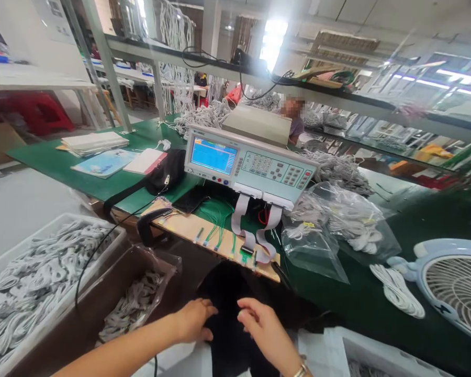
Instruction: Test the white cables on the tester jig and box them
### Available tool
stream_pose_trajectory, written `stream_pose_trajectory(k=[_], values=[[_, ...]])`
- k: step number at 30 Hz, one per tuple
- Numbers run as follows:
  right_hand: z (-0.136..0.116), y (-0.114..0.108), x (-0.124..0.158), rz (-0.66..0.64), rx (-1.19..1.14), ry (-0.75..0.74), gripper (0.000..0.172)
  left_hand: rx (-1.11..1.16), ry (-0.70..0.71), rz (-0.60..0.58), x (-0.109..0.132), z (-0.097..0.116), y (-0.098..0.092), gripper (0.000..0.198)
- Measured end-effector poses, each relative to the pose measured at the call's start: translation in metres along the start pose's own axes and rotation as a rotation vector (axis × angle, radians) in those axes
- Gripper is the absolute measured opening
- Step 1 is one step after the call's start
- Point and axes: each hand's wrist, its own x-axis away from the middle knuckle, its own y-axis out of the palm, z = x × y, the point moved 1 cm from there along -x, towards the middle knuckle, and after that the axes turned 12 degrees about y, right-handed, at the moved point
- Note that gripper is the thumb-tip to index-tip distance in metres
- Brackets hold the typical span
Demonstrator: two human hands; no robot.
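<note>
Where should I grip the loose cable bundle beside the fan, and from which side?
Probably across the middle of the bundle, right hand coming from its left: it lies long and flat on the table, and the fan crowds its right side.

two hands, one instrument, one fan, perhaps two bags
</note>
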Motion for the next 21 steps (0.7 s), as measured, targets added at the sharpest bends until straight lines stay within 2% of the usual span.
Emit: stream_pose_trajectory(k=[2, 5, 8, 10, 12, 15, 18, 21], values=[[0.007, -0.026, 0.012, 0.091, -0.037, 0.051, 0.026, 0.006, 0.083, -0.057, -0.005, 0.008, 0.013, 0.056], [0.036, -0.086, 0.037, 0.382, -0.116, 0.135, 0.03, 0.035, 0.13, -0.179, -0.001, 0.012, 0.034, 0.055], [0.099, -0.143, 0.073, 0.683, -0.083, 0.258, 0.035, 0.022, 0.128, -0.278, 0.007, 0.007, 0.051, 0.054], [0.151, -0.164, 0.101, 0.798, 0.084, 0.436, 0.034, -0.016, 0.108, -0.327, 0.009, 0.002, 0.058, 0.051], [0.201, -0.165, 0.125, 0.84, 0.179, 0.59, 0.026, -0.076, 0.098, -0.367, 0.008, -0.002, 0.063, 0.049], [0.257, -0.143, 0.142, 0.827, 0.261, 0.725, 0.012, -0.173, 0.117, -0.41, 0.004, 0.0, 0.071, 0.049], [0.285, -0.119, 0.135, 0.814, 0.335, 0.78, 0.022, -0.254, 0.101, -0.445, 0.001, 0.007, 0.081, 0.052], [0.295, -0.113, 0.118, 0.821, 0.386, 0.774, 0.04, -0.303, 0.066, -0.454, -0.002, 0.014, 0.087, 0.054]])
